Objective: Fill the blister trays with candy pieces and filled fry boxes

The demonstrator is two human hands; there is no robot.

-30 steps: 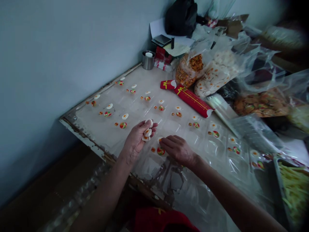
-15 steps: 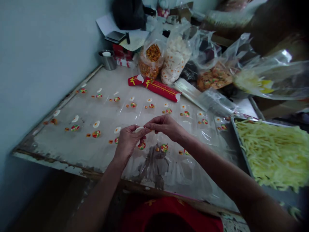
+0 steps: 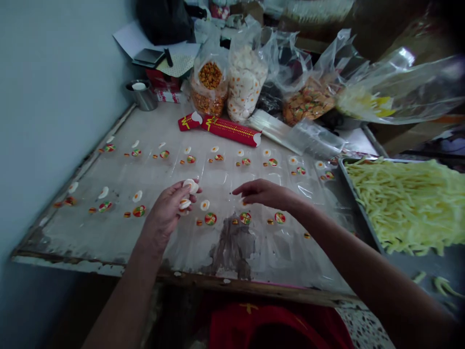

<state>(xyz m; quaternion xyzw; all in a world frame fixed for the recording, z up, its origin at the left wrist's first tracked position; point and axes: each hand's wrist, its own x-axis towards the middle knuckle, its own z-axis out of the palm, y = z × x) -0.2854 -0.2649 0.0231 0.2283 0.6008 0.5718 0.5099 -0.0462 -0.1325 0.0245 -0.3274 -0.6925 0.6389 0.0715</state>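
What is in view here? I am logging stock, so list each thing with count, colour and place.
table: one, pale, worn edges
egg-shaped pieces: many, white and yellow, in rows
round pieces: many, red-green, in rows
red cartons: two, far side
plastic bags: several, clear, filled, far side
tray: one, metal, yellow strips, right
metal cup: one, far left
left hand: holds white pieces
right hand: fingers down on sheet, grip unclear

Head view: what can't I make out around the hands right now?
- Right hand: its fingertips hide whether they hold a piece.
- Left hand: exact count of egg-shaped candies; fingers cover some.
- Tray of yellow strips: cut off by the right edge.
- Bags behind: contents blurred by plastic glare.
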